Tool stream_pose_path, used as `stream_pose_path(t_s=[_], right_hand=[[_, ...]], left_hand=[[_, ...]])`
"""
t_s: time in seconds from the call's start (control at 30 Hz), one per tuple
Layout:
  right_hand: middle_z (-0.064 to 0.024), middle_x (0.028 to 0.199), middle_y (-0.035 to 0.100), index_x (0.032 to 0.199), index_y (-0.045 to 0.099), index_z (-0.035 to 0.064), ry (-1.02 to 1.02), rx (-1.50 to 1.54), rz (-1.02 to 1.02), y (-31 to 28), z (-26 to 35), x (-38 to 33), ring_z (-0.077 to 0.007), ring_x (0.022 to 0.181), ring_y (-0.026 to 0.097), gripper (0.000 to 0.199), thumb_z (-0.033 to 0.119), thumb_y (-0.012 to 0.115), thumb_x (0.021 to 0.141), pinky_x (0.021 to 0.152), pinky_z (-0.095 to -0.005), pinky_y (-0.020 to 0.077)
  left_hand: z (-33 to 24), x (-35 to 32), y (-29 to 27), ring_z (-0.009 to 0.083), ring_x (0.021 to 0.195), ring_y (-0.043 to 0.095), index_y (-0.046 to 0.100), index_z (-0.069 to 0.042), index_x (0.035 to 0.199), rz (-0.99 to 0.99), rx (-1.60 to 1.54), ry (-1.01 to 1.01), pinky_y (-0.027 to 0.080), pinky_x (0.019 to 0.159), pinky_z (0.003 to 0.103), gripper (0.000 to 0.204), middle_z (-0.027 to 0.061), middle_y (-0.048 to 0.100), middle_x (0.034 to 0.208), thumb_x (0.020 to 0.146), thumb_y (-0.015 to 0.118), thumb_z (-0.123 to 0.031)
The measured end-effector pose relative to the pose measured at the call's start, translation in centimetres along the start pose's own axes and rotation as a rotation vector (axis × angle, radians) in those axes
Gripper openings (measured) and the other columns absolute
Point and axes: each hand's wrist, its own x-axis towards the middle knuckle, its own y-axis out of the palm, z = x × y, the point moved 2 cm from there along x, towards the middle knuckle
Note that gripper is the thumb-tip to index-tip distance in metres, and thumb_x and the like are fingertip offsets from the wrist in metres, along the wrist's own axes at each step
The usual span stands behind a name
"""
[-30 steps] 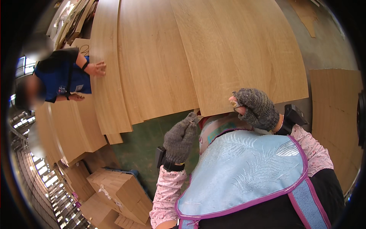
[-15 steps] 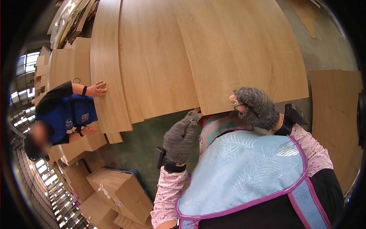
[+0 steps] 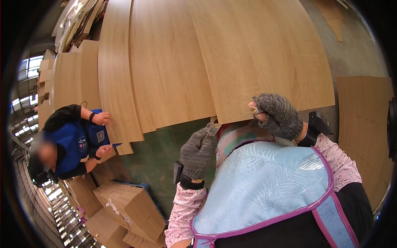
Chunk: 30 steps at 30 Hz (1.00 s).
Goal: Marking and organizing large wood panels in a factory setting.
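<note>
My left hand (image 3: pixel 197 153), in a grey knitted fingerless glove, is closed at the near edge of the wood-grain panels. Its fingertips meet a small pale piece beside the panel corner; I cannot make out what it is. Over the near edge of the right wood-grain panel (image 3: pixel 264 53), my right hand (image 3: pixel 279 116) is curled, wearing a matching glove. A small yellowish thing (image 3: pixel 253 110) shows between its thumb and fingers, its kind unclear. The right panel overlaps the middle wood-grain panel (image 3: pixel 169 66).
A co-worker in a blue apron (image 3: pixel 72 142) stands at the left, both hands near a narrow panel (image 3: pixel 115 62). Stacked cartons (image 3: pixel 130 206) stand at lower left above the green floor (image 3: pixel 165 153). A brown board (image 3: pixel 364 132) lies at the right.
The co-worker's hand has drawn back from the panel's top toward its near left edge, and the other hand has risen beside it. My left hand shifted slightly right and down; my right stayed put.
</note>
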Motion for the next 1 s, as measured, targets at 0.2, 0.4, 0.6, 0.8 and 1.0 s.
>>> stream_pose_path(t_s=[0.2,0.4,0.6,0.8,1.0], right_hand=[[-0.0107,0.093,0.066,0.116,0.061,0.0081,0.035,0.026,0.024,0.0,0.0,0.2,-0.0301,0.084,0.065,0.029,0.019,0.066,0.09,0.073,-0.0381,0.0516],[-0.012,0.094,0.065,0.115,0.061,0.0069,0.029,0.065,0.041,0.0,0.1,0.4,-0.0315,0.087,0.065,0.027,0.017,0.065,0.09,0.076,-0.0386,0.0516],[-0.0104,0.093,0.062,0.117,0.058,0.0092,0.017,0.06,0.05,0.2,-0.3,0.1,-0.0302,0.082,0.063,0.035,0.009,0.067,0.083,0.074,-0.038,0.05],[-0.0123,0.089,0.063,0.107,0.061,0.0066,0.065,0.084,0.075,0.3,0.3,1.3,-0.0332,0.083,0.064,0.021,0.016,0.065,0.088,0.074,-0.0386,0.0511],[-0.0058,0.083,0.06,0.117,0.058,0.0091,-0.008,0.076,0.036,0.7,0.3,1.8,-0.0278,0.076,0.061,0.034,0.008,0.065,0.084,0.07,-0.0376,0.0489]], left_hand=[[0.9,0.1,0.0,0.012,0.088,0.067,0.068,0.0,0.111,-0.027,-0.003,-0.066,0.054,0.078,0.027,0.021,0.0119,0.072,0.104,0.092,0.063,-0.008],[2.5,0.0,-0.3,0.0142,0.084,0.067,0.068,0.0,0.11,-0.052,0.019,-0.085,0.054,0.076,0.028,0.021,0.0124,0.072,0.105,0.092,0.063,-0.01],[2.7,-0.3,-0.8,0.0075,0.073,0.058,0.066,0.001,0.116,-0.046,-0.006,-0.071,0.048,0.065,0.022,0.024,0.0022,0.067,0.087,0.096,0.062,-0.012],[0.4,-0.9,-0.4,0.0079,0.081,0.057,0.061,0.0,0.127,-0.02,-0.235,-0.098,0.048,0.071,0.024,0.032,0.0032,0.068,0.097,0.097,0.059,-0.009],[-1.4,0.2,-1.0,0.0085,0.067,0.057,0.065,-0.001,0.119,-0.023,0.357,0.548,0.047,0.06,0.025,0.024,0.0058,0.064,0.081,0.097,0.06,-0.01]])
